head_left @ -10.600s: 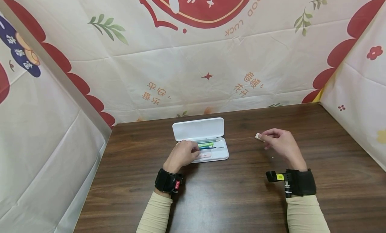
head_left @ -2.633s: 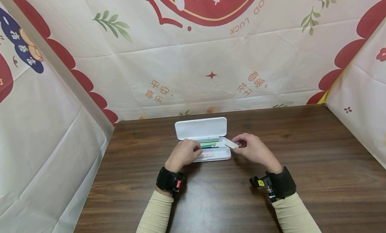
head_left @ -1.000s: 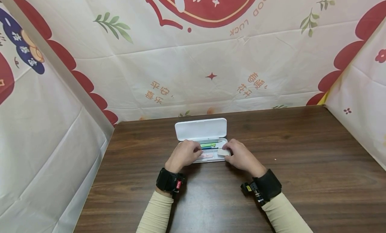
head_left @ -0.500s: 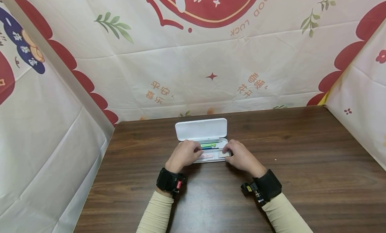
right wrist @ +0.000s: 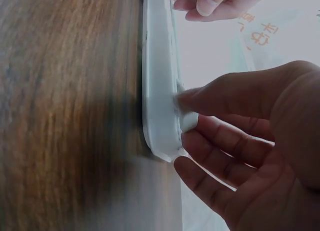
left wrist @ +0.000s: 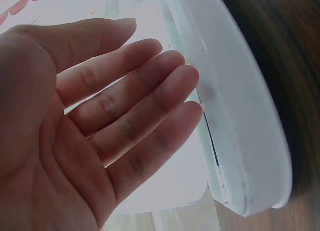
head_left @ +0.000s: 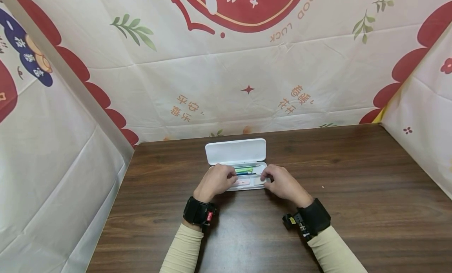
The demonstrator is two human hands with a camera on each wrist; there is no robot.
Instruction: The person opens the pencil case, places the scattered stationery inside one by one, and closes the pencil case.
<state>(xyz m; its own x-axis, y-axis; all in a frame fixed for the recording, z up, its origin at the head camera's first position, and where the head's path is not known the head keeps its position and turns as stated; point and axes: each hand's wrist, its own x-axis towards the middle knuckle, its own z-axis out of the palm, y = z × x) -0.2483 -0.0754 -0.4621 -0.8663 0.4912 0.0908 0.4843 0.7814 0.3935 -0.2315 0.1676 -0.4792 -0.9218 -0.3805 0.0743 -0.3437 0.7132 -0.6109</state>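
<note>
Eraser: a small white rectangular eraser is lying in the right end of the case's front compartment, at about 3 o'clock from the case's middle; it is partly hidden under the right hand's fingertips.
Case: a white plastic pencil case is sitting open near the middle of the bench, its flat lid lying back at 12 o'clock from the tray.
Case contents: green and blue pens are lying lengthwise in the rear compartment; a pink flat piece is resting in the front compartment, just left of the eraser.
Right hand: the right hand is reaching in from 4 o'clock, with the thumb and curled fingers meeting at the case's right end; its grip is closing around the eraser, pinching it against the tray's rim.
Left hand: the left hand is resting at the case's left end, at 9 o'clock; in the left wrist view its fingers are lying straight and relaxed beside the case wall, so this grip is apart and clamping nothing.
Bench: a dark brown wood-grain bench is carrying the case and both forearms.
Wrists: black straps are circling both wrists above cream sleeves.
Surround: cream cloth panels with red printed shapes are standing at 12, 9 and 3 o'clock around the bench.
</note>
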